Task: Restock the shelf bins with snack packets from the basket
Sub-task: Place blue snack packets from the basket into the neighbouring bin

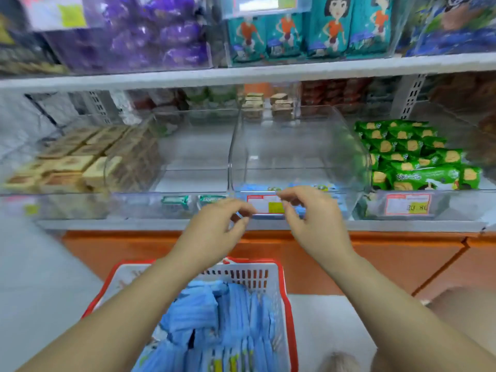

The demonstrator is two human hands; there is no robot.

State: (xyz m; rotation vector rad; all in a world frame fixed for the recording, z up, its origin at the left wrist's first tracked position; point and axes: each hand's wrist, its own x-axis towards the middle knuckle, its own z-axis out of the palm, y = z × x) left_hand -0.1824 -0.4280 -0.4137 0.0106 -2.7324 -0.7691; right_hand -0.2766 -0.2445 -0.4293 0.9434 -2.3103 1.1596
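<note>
A red and white basket [257, 275] in the lower middle holds several light blue snack packets [214, 318]. Above it on the lower shelf stands a clear bin [298, 146] with only a few blue packets [316, 187] along its front. A price label [264, 206] is fixed to the bin's front wall. My left hand [214, 226] pinches the label's lower left end with curled fingers. My right hand [311, 213] curls over the label's upper right edge, thumb in front. Both hands are blurred.
Left of this bin is another clear bin [196, 157] with a few teal packets at the front, then stacked tan boxes [80, 157]. Green packets [413, 154] fill the bin on the right. The upper shelf [241, 72] carries purple and teal packs. An orange base panel [389, 253] runs below.
</note>
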